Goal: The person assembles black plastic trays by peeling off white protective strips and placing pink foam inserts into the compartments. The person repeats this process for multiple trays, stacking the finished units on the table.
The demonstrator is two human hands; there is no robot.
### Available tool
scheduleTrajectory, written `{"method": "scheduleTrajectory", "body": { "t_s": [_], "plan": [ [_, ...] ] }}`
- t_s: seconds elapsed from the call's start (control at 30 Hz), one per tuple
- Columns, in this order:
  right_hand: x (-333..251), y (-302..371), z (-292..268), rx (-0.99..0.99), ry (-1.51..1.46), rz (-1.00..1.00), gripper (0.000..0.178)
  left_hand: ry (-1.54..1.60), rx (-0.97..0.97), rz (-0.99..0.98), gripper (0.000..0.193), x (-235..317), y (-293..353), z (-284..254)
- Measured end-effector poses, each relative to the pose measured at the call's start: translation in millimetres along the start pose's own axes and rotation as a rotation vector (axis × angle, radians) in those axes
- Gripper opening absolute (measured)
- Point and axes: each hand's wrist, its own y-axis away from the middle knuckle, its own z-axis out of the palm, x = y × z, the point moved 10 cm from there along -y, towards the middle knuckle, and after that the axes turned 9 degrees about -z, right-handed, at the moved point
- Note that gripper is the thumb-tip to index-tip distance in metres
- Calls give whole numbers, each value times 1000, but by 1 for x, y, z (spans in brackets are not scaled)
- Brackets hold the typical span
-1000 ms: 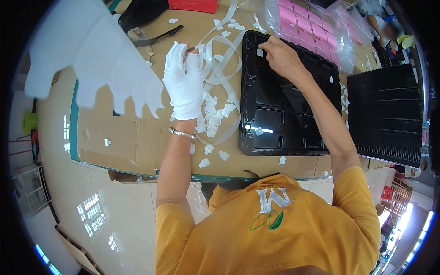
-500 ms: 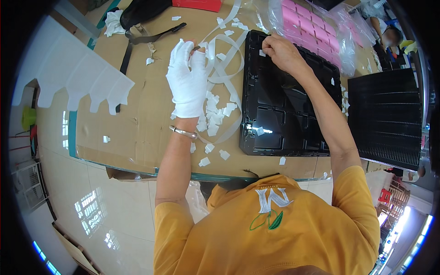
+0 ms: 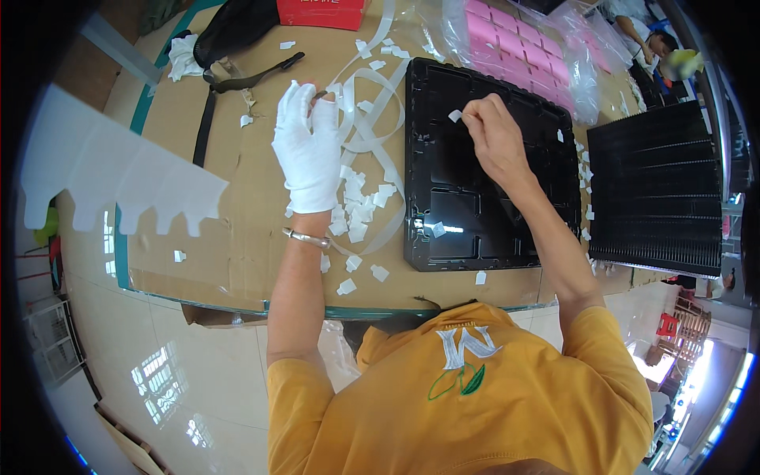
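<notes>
My right hand is bare and closed in a pinch over the black plastic tray. A small white tab sticks out from its fingertips. My left hand wears a white glove and is raised left of the tray, beside a curling translucent strip. Its thumb and forefinger come together around something small and dark that I cannot make out. Another white tab lies in the tray's near left part. A pile of loose white tabs lies on the cardboard between my left wrist and the tray.
Pink trays in clear plastic lie behind the black tray. A ribbed black panel stands to the right. A white notched sheet juts in from the left. Farther back are a red box and a black strap. Another person works at far right.
My right hand has drawn back toward me across the tray, carrying the white tab. My left hand keeps its pinch. The whole view has shifted slightly.
</notes>
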Motion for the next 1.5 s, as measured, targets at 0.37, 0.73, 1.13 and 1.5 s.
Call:
{"method": "scheduleTrajectory", "body": {
  "t_s": [0.37, 0.73, 1.13, 1.5],
  "plan": [
    [-23, -18, 5, -136, -304, 33, 18, -186, 22, 127, 28, -4, -2, -2],
    [227, 81, -107, -401, 412, 332, 17, -88, -58, 30, 31, -14, 2, 14],
    [217, 82, -111, -296, 414, 275, 23, 16, -104, -93, 30, -21, 4, 19],
    [229, 90, -108, -248, 258, 303, 19, -48, -93, -28, 32, -18, 4, 19]
  ]
}}
